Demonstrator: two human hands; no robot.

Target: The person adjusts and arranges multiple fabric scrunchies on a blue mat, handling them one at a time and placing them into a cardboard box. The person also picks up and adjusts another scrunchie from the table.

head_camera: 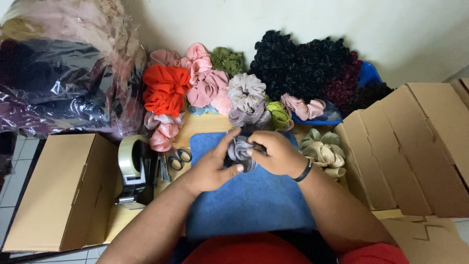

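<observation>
The person wore a red top; above it, both forearms were bare, with a black wristband on the right wrist.

A grey satin scrunchie, gathered into glossy ruffled folds, sits bunched at the centre of the frame, held up just above a blue cloth. Its lower ruffles show, while its upper and right parts are covered.
</observation>
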